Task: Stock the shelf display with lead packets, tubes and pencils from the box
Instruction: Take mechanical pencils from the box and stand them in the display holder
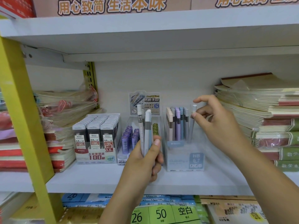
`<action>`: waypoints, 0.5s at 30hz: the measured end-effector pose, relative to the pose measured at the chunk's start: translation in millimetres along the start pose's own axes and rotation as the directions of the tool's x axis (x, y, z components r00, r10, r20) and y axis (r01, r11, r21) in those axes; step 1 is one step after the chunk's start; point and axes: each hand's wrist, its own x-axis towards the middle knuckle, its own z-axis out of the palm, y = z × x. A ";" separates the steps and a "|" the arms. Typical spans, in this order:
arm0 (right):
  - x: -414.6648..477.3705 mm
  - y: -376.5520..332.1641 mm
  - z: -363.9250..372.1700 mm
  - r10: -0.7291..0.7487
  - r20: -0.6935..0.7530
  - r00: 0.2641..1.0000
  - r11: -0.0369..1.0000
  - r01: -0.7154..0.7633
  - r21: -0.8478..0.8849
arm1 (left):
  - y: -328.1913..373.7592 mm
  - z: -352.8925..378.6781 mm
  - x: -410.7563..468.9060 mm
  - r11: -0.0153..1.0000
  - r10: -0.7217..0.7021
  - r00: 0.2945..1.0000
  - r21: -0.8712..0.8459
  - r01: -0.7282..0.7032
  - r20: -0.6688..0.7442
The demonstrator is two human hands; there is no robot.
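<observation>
White shelf (100, 180), stocking partly done. Your left hand (144, 160) grips a spare bunch of pencils (145, 126) upright, caps up, probably for easy picking. Your right hand (215, 120) pinches one grey pencil (191, 125) by its cap, its lower end inside the clear holder (186, 157), at the right end.

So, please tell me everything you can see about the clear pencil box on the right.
The clear pencil box looks like transparent plastic and stands upright on the white shelf. Its front carries a pale blue label reading HB 0.7. Inside stand cream, lilac, blue and grey pencils. The right hand pinches one grey pencil at its right side.
</observation>
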 end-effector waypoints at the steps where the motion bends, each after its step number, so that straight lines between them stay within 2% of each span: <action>1: -0.1 1.1 0.6 0.004 0.002 1.000 1.000 -0.004 0.007 | 0.2 0.1 -0.1 1.000 -0.001 1.000 0.001 0.001 0.000; 4: 0.3 6.0 3.1 0.031 -0.021 0.999 0.998 -0.029 0.063 | 0.1 0.1 0.1 1.000 -0.004 1.000 0.004 0.004 0.000; 10: 2.5 10.2 11.3 0.046 -0.185 0.982 0.989 -0.018 0.150 | -0.6 0.7 0.9 1.000 -0.008 1.000 0.029 0.009 -0.008; 13: 2.0 10.8 12.6 0.046 -0.152 0.987 0.992 -0.027 0.120 | -0.5 0.0 0.4 0.999 -0.015 1.000 0.034 0.015 -0.007; 15: 2.6 11.2 12.7 0.026 -0.130 0.991 0.999 -0.024 0.024 | 0.5 -0.7 -0.2 0.999 -0.015 1.000 0.031 0.015 0.003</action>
